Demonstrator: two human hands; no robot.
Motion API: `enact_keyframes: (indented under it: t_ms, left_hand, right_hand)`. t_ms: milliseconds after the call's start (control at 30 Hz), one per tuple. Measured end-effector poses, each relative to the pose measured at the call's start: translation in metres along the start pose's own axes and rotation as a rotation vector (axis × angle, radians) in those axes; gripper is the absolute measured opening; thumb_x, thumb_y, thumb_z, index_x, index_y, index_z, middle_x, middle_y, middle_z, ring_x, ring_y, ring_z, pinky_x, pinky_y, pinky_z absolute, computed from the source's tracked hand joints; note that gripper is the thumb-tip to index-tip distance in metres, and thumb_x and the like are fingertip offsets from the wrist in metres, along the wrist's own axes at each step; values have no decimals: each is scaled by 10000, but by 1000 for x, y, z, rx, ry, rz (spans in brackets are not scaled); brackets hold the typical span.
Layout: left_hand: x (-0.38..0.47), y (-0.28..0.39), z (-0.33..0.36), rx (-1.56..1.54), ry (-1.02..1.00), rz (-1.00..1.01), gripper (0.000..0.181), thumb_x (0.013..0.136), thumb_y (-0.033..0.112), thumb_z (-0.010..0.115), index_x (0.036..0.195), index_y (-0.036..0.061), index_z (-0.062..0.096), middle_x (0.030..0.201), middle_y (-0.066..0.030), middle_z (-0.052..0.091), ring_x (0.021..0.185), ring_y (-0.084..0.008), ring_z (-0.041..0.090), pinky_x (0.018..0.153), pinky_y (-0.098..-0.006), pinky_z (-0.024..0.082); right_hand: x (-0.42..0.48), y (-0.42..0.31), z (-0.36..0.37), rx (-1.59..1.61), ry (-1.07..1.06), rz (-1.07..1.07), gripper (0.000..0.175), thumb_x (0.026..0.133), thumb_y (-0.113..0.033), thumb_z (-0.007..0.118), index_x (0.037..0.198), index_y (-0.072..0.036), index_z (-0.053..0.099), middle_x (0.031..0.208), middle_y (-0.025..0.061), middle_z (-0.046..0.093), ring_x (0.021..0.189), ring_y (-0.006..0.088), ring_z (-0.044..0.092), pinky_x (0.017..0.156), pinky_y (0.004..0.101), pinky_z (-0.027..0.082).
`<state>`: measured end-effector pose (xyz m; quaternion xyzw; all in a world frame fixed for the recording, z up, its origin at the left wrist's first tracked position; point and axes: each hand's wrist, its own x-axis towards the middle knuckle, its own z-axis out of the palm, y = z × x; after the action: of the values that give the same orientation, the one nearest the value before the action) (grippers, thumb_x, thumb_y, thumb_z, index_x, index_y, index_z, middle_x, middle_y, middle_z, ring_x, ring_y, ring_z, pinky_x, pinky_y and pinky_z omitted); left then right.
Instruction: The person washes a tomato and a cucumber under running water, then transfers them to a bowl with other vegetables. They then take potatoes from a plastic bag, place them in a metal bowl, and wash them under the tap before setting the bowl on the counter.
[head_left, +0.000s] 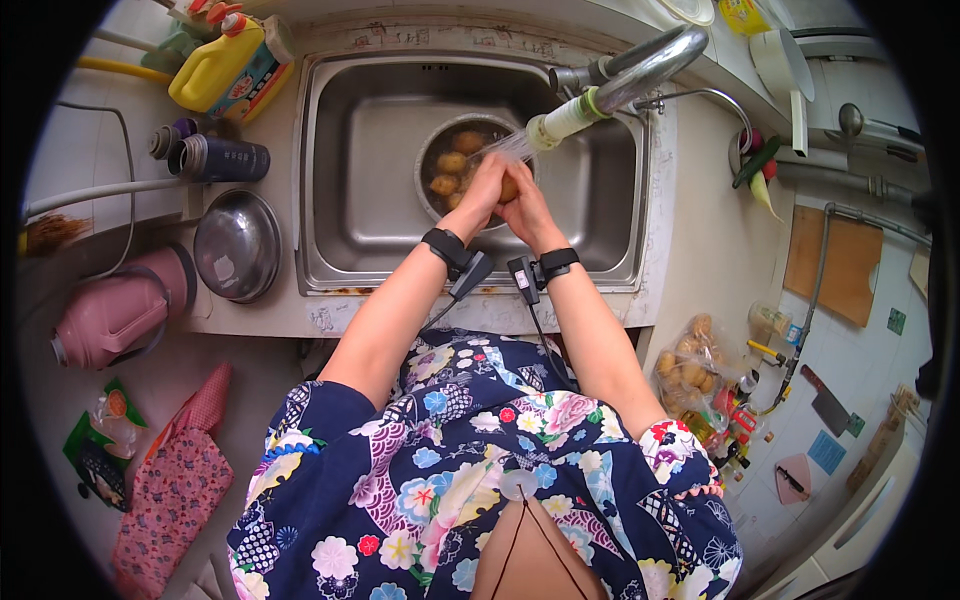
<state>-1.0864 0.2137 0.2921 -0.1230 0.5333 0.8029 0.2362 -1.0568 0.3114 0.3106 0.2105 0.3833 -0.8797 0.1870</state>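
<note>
Over a round metal basin in the stainless steel sink, my left hand and my right hand are cupped together around a potato. Part of that potato is hidden by my fingers. Water streams onto my hands from the white sprayer end of the faucet. Several brown-yellow potatoes sit in water inside the basin. Each of my wrists wears a black strap with a small device.
Left of the sink are a yellow detergent jug, a dark thermos flask, an upturned metal bowl and a pink thermos jug. Vegetables and a plastic bag of potatoes lie right. A cleaver hangs on the tiled wall.
</note>
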Motion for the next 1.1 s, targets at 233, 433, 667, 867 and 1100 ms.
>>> enact_keyframes:
  t_ms: [233,433,667,867,1100]
  left_hand:
    - [9,-11,18,673,-13,254,447,1006,309,441,1323,1,506,1174,-128,594,1021,-176,566,891,-308,459]
    - [1,-8,11,32,4,-119,371,1017,374,438,1273,109,480,987,-8,553,843,-97,527,719,-248,432]
    - [11,30,-25,-249,-83,-236,540,953,336,586,1389,119,354,1036,-77,558,800,-189,584,681,-367,553]
    - [36,23,-54,27,179,-236,607,886,94,642,1410,70,337,1337,-150,449,1174,-284,516,898,-506,520]
    - [55,-3,-131,825,368,-47,661,767,123,719,1360,-2,457,1329,-201,520,1211,-313,520,1017,-368,419]
  right_hand:
    - [0,-24,-37,83,127,33,345,938,-373,578,1208,-162,540,1161,29,581,1080,189,557,795,388,520]
    - [17,-40,-39,63,116,125,353,927,-405,596,1049,-74,591,890,87,647,748,185,634,598,285,521]
    - [60,-25,-7,-120,64,195,371,950,-389,560,1085,-46,600,898,89,658,780,210,638,610,329,520]
    - [75,-76,11,-239,77,-180,288,887,-245,650,1073,-24,649,1016,69,669,920,169,611,826,305,477]
    - [78,-154,4,681,-520,201,77,905,-132,599,918,-56,591,944,60,610,898,210,564,828,372,481]
